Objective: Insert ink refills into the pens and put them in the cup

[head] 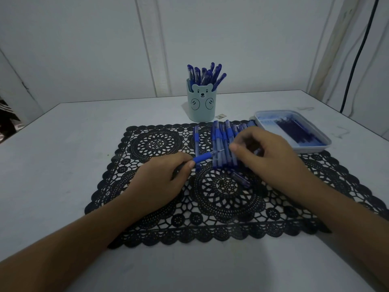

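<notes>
Cup [202, 106]: upright at worktop [63, 148] back, just past mat [168, 207]; c. 9 capped pens [205, 75] inside, caps up.
Tray [315, 147]: right of mat; dark refills [299, 131] inside, count unclear.
Row [221, 142]: pens on mat, long axes pointing away from person; part hidden by right grip.
Held pen [203, 158]: 1, over mat, axis left-right, tip to right.
Left grip [160, 180]: pinched held pen.
Right grip [271, 157]: curled over row, blurred; can't tell if holding.

1. Our left hand [160, 182] and right hand [271, 157] are bare, with short plain nails [191, 164].
2. Behind each hand our forearms [69, 234] run bare and smooth down to the lower corners of our view.
</notes>
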Available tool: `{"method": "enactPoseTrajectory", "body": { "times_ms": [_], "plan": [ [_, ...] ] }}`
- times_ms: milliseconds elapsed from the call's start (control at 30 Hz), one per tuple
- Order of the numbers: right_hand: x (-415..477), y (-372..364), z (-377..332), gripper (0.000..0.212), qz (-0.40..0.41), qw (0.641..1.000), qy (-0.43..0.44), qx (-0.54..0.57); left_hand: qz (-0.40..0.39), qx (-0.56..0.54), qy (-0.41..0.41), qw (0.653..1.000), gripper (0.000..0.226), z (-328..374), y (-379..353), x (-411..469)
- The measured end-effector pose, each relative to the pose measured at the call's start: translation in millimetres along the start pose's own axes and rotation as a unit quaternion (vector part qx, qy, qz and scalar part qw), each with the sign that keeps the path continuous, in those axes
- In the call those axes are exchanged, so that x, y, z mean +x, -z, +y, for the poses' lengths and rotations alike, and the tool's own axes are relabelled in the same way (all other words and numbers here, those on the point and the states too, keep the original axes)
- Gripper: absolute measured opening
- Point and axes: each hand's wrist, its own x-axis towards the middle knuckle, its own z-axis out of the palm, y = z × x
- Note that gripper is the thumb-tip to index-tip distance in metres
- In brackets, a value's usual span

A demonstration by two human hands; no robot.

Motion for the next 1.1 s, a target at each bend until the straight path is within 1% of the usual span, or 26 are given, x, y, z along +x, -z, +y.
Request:
{"method": "enactPoseTrajectory", "body": {
  "times_ms": [33,100,133,200,267,333,400,467,500,533,567,600,633,667,733,800,900,967,1033,1100],
  "plan": [
    [0,-2,-1,0.004,-0.008,1.000,-0.004,0.011,-0.006,0.001,-0.006,1.000,0.042,1,0,0],
    [-1,-7,-2,0.012,-0.057,0.998,-0.009,0.007,-0.021,0.006,-0.017,1.000,0.042,2,0,0],
    [-1,-9,-2,0.013,-0.077,0.997,-0.016,0.000,-0.025,0.008,-0.020,0.999,0.041,3,0,0],
    [1,-7,-3,0.012,-0.087,0.995,-0.037,0.012,-0.030,0.009,-0.022,0.999,0.041,4,0,0],
    [3,-2,-2,0.013,-0.080,0.993,-0.064,0.054,-0.025,0.004,-0.023,0.999,0.040,3,0,0],
    [7,6,4,0.012,-0.046,0.990,-0.099,0.087,-0.006,-0.005,-0.015,1.000,0.039,0,0,0],
    [12,15,14,0.014,0.012,0.977,-0.144,0.156,0.018,-0.014,-0.002,1.000,0.037,-2,-1,0],
    [19,24,23,0.016,0.100,0.946,-0.189,0.243,0.034,-0.020,0.012,0.999,0.038,-5,-2,1],
    [22,28,27,0.016,0.157,0.931,-0.205,0.258,0.040,-0.021,0.018,0.999,0.039,-5,-3,1],
    [24,33,31,0.015,0.213,0.922,-0.211,0.244,0.045,-0.021,0.023,0.998,0.040,-6,-3,1],
    [25,36,36,0.013,0.262,0.921,-0.206,0.200,0.049,-0.021,0.026,0.998,0.040,-6,-3,2],
    [25,38,39,0.009,0.296,0.927,-0.189,0.134,0.050,-0.019,0.028,0.998,0.040,-7,-3,2],
    [23,37,41,0.005,0.309,0.935,-0.166,0.056,0.050,-0.018,0.028,0.998,0.040,-6,-3,2],
    [22,35,41,0.001,0.306,0.941,-0.141,-0.020,0.051,-0.017,0.026,0.998,0.038,-6,-3,1],
    [19,29,43,0.002,0.268,0.950,-0.096,-0.132,0.055,-0.020,0.021,0.998,0.037,-6,-3,1],
    [19,21,48,0.004,0.216,0.952,-0.077,-0.205,0.056,-0.024,0.018,0.998,0.037,-5,-3,1],
    [20,15,55,0.006,0.150,0.941,-0.073,-0.293,0.054,-0.025,0.014,0.998,0.037,-5,-3,1],
    [19,14,58,0.011,0.102,0.928,-0.087,-0.349,0.052,-0.023,0.010,0.998,0.037,-6,-3,1],
    [19,14,59,0.016,0.079,0.921,-0.100,-0.369,0.051,-0.019,0.007,0.998,0.038,-7,-4,1],
    [21,17,58,0.017,0.099,0.932,-0.098,-0.336,0.052,-0.021,0.004,0.998,0.038,-7,-4,1]
  ]
}}
